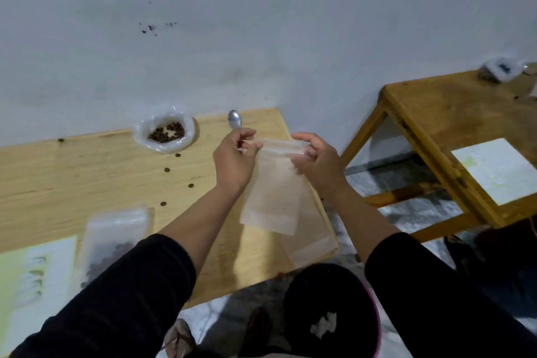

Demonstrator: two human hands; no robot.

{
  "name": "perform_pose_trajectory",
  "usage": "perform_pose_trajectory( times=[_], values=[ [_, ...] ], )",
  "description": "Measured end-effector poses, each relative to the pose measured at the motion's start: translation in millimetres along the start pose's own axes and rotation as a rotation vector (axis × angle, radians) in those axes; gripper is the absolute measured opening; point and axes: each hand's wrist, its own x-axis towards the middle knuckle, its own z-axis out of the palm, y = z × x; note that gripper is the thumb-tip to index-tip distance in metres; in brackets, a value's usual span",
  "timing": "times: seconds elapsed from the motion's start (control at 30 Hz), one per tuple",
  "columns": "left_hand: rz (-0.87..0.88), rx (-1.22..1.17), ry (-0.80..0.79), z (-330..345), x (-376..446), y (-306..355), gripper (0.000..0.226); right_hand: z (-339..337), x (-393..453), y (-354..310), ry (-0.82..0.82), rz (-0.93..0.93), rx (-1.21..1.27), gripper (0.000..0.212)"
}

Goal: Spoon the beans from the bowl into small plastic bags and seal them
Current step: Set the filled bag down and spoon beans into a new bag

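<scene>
I hold an empty clear plastic bag (273,195) upright above the right end of the wooden table (87,177). My left hand (232,160) pinches the left end of its zip strip and my right hand (315,163) pinches the right end. A white bowl (165,132) with a few brown beans in it stands by the wall, to the left of my hands. Behind my left hand a metal spoon (234,119) lies on the table. At the lower left a clear bag with beans (110,244) lies flat, partly hidden by my left sleeve.
Several loose beans (166,169) are scattered on the table between the bowl and the filled bag. A sheet of paper (32,279) lies at the table's left front. A second wooden table (436,113) with a white sheet stands to the right. The wall runs close behind.
</scene>
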Motion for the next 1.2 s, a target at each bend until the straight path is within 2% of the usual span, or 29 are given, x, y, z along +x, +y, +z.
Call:
perform_pose_trajectory(
  times=[0.07, 0.13, 0.23, 0.4, 0.53, 0.73, 0.87, 1.07, 1.2],
  values=[
    [-0.023, -0.067, 0.091, -11.7, 8.0, 18.8, 0.040, 7.1, 4.9, -22.2, 0.001, -0.070, 0.101, 0.037],
    [-0.084, -0.132, 0.135, -25.8, 11.8, 33.4, 0.045, 19.8, 7.8, -40.1, -0.037, -0.138, 0.177, 0.041],
    [-0.150, -0.170, 0.114, -50.2, 13.3, 40.5, 0.042, 42.2, 7.2, -65.0, -0.143, -0.123, 0.277, 0.040],
    [-0.163, -0.265, 0.102, -95.2, 15.5, 31.4, 0.031, 89.6, -1.5, -92.2, -0.279, -0.070, 0.387, 0.034],
    [-0.162, -0.327, 0.095, -130.6, 18.7, 17.6, 0.026, 125.1, -3.8, -108.1, -0.278, -0.037, 0.424, 0.021],
    [-0.141, -0.379, 0.083, -175.5, 29.2, 0.3, 0.018, 169.3, -4.2, -129.2, -0.265, -0.076, 0.416, 0.023],
    [-0.155, -0.427, 0.060, -199.3, 36.0, -7.6, 0.026, 195.8, -5.6, -139.3, -0.192, -0.085, 0.373, 0.019],
    [-0.153, -0.326, 0.081, -216.4, 37.8, -24.9, 0.017, 226.8, -8.6, -140.9, -0.068, -0.119, 0.179, 0.009],
    [-0.163, -0.278, 0.094, -217.9, 41.8, -31.1, 0.014, 233.2, -8.2, -136.5, -0.032, -0.140, 0.129, 0.013]
  ],
)
